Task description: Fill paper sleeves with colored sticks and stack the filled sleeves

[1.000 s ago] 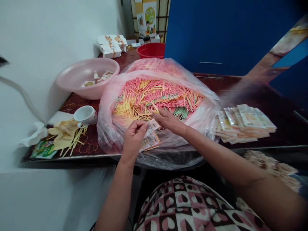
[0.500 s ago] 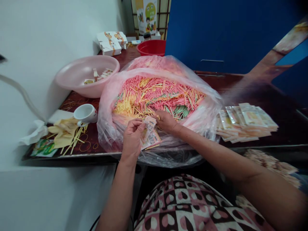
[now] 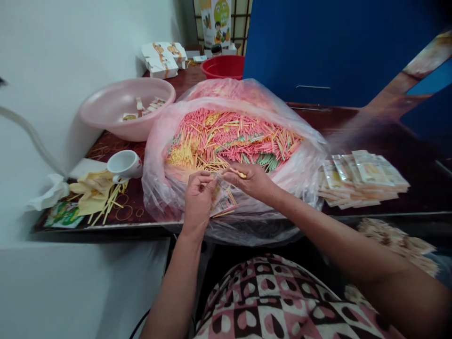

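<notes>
Two bare hands work above the front edge of a dark reddish-brown desk (image 3: 374, 136), close together over a large, open, translucent plastic bag (image 3: 158, 181). The bag fills the middle of the desk and is packed with thin pink, yellow and green sticks (image 3: 243, 136).

The left hand (image 3: 198, 193) has its thumb and fingers pinched on a small clear packet with colourful print (image 3: 222, 197), which slants over the bag's near side. The right hand (image 3: 250, 180) is curled around a few short yellow sticks (image 3: 242, 174), whose ends poke out between the fingers. Its fingertips are at the packet's upper end; whether they touch it cannot be told.

To the right of the bag lies an overlapping pile of flat, clear-wrapped packets (image 3: 363, 181). To the left are a white cup with a handle (image 3: 122, 165), a crumpled pale-yellow sheet (image 3: 92, 190), loose yellow sticks (image 3: 110, 205) and a green printed packet (image 3: 63, 215). Behind the cup, a wide pale-pink plastic basin (image 3: 113, 101) holds several small pieces. Farther back stand white-and-orange cartons (image 3: 163, 59) and a red plastic tub (image 3: 221, 68), beside a tall blue panel (image 3: 335, 47).
</notes>
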Action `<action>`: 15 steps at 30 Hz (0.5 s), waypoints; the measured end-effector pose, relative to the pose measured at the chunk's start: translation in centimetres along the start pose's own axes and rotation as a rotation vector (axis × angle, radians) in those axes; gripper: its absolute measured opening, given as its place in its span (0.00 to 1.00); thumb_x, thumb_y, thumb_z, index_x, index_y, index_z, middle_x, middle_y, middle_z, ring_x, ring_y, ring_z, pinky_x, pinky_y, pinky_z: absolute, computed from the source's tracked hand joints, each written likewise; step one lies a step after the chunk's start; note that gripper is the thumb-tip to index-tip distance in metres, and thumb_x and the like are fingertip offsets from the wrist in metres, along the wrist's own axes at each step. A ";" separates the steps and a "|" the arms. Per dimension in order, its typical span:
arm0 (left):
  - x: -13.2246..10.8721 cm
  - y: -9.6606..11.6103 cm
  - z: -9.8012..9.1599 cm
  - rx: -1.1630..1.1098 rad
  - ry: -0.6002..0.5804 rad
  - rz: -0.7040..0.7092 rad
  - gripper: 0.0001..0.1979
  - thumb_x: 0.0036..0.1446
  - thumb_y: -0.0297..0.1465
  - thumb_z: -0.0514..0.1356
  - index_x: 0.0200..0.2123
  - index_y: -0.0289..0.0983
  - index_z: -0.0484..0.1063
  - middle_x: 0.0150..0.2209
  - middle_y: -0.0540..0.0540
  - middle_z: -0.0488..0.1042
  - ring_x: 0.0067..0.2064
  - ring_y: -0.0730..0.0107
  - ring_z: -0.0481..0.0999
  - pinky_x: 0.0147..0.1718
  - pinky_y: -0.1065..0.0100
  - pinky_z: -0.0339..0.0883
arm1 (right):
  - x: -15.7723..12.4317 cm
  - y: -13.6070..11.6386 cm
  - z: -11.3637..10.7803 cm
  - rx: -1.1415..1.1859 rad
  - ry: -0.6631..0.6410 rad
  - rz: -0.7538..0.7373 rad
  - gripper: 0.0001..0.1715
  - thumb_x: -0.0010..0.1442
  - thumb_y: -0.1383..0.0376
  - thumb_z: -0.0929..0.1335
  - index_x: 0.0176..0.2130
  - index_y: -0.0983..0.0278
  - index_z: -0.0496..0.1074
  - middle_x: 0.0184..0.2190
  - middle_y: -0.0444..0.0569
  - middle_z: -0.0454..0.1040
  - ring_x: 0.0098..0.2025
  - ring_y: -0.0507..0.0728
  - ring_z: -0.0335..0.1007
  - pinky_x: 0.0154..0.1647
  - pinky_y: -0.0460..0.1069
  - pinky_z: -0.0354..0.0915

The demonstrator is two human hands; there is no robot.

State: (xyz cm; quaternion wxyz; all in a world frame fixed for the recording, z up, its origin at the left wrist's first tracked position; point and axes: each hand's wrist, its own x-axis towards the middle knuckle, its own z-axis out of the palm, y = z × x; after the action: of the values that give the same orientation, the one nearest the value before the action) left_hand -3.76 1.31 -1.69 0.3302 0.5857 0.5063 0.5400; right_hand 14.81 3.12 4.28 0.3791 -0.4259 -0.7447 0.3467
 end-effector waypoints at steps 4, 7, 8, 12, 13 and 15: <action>-0.3 1.8 0.0 0.027 0.054 0.091 0.06 0.60 0.34 0.67 0.33 0.39 0.76 0.44 0.46 0.73 0.49 0.65 0.75 0.48 0.65 0.70 | -0.5 1.7 1.4 -0.171 -0.084 -0.003 0.34 0.63 0.37 0.66 0.26 0.63 0.74 0.22 0.45 0.68 0.27 0.51 0.59 0.30 0.47 0.53; -0.5 2.6 0.0 0.063 0.034 0.126 0.04 0.59 0.31 0.68 0.32 0.40 0.77 0.42 0.47 0.73 0.48 0.65 0.74 0.50 0.64 0.69 | -0.6 2.2 1.3 -0.196 -0.120 0.042 0.32 0.64 0.40 0.68 0.25 0.64 0.74 0.20 0.43 0.67 0.26 0.51 0.58 0.29 0.47 0.52; -0.4 2.6 0.1 0.047 0.040 0.100 0.04 0.58 0.31 0.68 0.32 0.40 0.76 0.42 0.47 0.73 0.47 0.65 0.74 0.49 0.64 0.69 | -0.5 2.1 1.0 -0.133 -0.126 0.043 0.32 0.63 0.40 0.68 0.25 0.63 0.75 0.21 0.43 0.68 0.27 0.51 0.60 0.30 0.47 0.53; -0.1 2.2 0.5 -0.217 0.116 -0.115 0.08 0.53 0.34 0.70 0.29 0.39 0.76 0.41 0.48 0.73 0.44 0.68 0.74 0.43 0.68 0.68 | 0.2 0.1 -1.3 0.182 0.050 0.135 0.34 0.65 0.37 0.66 0.30 0.63 0.77 0.20 0.42 0.68 0.26 0.52 0.65 0.31 0.47 0.61; -0.1 2.3 0.6 -0.312 0.120 -0.170 0.09 0.51 0.34 0.72 0.29 0.38 0.76 0.41 0.48 0.74 0.43 0.69 0.74 0.43 0.69 0.68 | 0.4 -0.5 -1.8 0.242 0.127 0.163 0.35 0.66 0.36 0.64 0.33 0.62 0.77 0.20 0.42 0.69 0.26 0.52 0.67 0.32 0.47 0.63; 0.0 2.5 0.8 -0.481 0.105 -0.260 0.12 0.46 0.34 0.74 0.28 0.38 0.76 0.40 0.49 0.74 0.42 0.71 0.73 0.43 0.70 0.68 | 0.9 -1.9 -2.5 0.333 0.252 0.176 0.39 0.66 0.33 0.59 0.39 0.61 0.77 0.23 0.45 0.73 0.30 0.54 0.73 0.36 0.49 0.67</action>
State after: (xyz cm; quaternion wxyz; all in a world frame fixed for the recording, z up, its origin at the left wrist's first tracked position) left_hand -2.34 0.75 0.50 0.4996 0.3918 0.4511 0.6272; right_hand 15.97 3.71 7.28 0.5027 -0.4609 -0.5837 0.4407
